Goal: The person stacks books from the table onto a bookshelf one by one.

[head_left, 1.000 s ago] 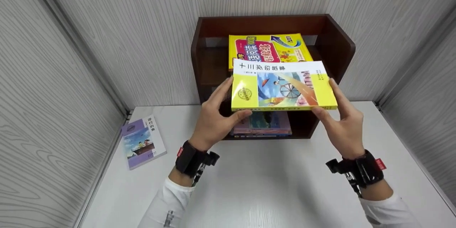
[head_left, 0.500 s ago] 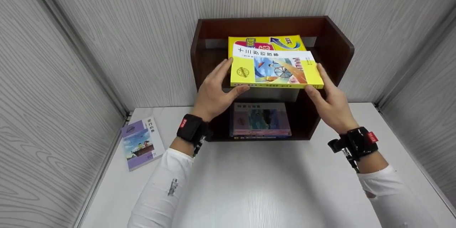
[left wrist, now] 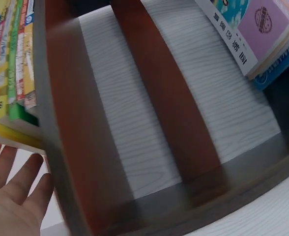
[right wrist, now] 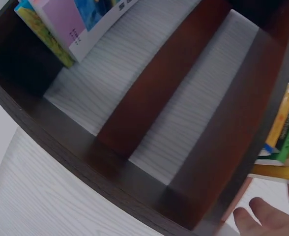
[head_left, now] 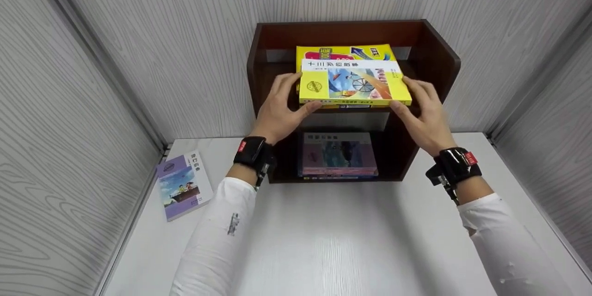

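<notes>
In the head view, a yellow-and-white book with a bicycle picture lies cover up over a bigger yellow book, on the bookcase's upper shelf. My left hand grips its left end, thumb at the spine and fingers along the side. At the right end my right hand holds it the same way, thumb on the front corner. The left wrist view shows the left hand's fingers against the edge of a book stack. Beside the same stack, the right hand's fingers show in the right wrist view.
The dark brown bookcase stands against the back panel on a white table. Its lower shelf bears a pile with a purple-and-pink book on top. A purple-and-white book lies on the table at the left.
Both hands have moved the bicycle-picture book forward, away from me, from in front of the bookcase onto the upper-shelf stack. The lower pile now shows more fully.
</notes>
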### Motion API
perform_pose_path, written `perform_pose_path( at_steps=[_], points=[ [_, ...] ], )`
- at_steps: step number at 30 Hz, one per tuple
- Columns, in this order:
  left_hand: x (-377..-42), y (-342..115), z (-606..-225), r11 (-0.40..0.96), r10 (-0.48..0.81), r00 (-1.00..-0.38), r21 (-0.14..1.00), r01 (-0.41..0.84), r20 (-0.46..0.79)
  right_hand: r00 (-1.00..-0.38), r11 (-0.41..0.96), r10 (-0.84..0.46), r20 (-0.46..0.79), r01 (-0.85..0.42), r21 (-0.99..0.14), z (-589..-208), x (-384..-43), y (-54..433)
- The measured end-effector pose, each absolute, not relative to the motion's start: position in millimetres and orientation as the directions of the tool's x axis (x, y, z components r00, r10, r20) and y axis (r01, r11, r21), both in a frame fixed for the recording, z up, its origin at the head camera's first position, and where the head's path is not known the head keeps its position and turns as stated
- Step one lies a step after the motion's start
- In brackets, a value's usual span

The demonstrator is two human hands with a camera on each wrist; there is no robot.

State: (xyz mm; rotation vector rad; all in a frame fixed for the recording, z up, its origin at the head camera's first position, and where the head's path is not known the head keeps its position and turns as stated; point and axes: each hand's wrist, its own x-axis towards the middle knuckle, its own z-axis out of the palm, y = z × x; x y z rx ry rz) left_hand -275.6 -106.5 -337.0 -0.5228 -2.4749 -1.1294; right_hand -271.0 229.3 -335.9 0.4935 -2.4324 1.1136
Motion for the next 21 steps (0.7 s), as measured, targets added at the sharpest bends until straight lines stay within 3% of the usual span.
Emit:
perform_pose_path(
  at_steps=[7,21],
  points=[
    [-285.1,-101.9,-339.5,0.568,0.134,-0.872,0.685,0.457,0.471,-0.836,0.607,-0.121,0.535,-0.489,-0.627,-336.8,-286.2,225.7],
    [-287.2,-96.0,-333.5,0.642,0.127,-0.846,0.607,0.467,0.517,-0.812,0.475,-0.049,0.582,-0.532,-0.701,-336.8,-296.1,219.8]
  ],
)
